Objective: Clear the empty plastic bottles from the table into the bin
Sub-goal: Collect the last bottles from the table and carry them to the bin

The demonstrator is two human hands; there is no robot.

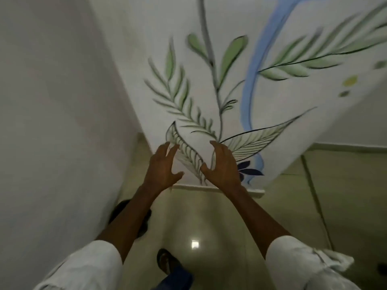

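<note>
Reaching forward with both bare arms, we hold our left hand (pixel 162 166) and our right hand (pixel 223 165) out at about the same height, close beside each other but not touching, the palms turned partly toward one another. Both are empty, with fingers spread and loosely curled around nothing. Rolled white shirt sleeves (pixel 92 266) cover our upper arms at the bottom corners of the view. Ahead of our hands stands a white wall painted with a mural of green fern-like leaves, grey stems and a blue ribbon-like stroke (pixel 209 84), with a small dark blue flower just right of our right wrist. A plain grey-white wall (pixel 52 101) runs along our left side and meets the painted one in a corner. Below lies a glossy pale tiled floor (pixel 209 222) carrying a bright square reflection of light. A dark sandal on one foot (pixel 166 261) shows near the bottom centre above a blue trouser leg, and another dark shape, too blurred to identify, sits by the left wall under our left forearm. Neither plastic bottles, table nor bin appear anywhere in view, so we cannot tell where they are.
</note>
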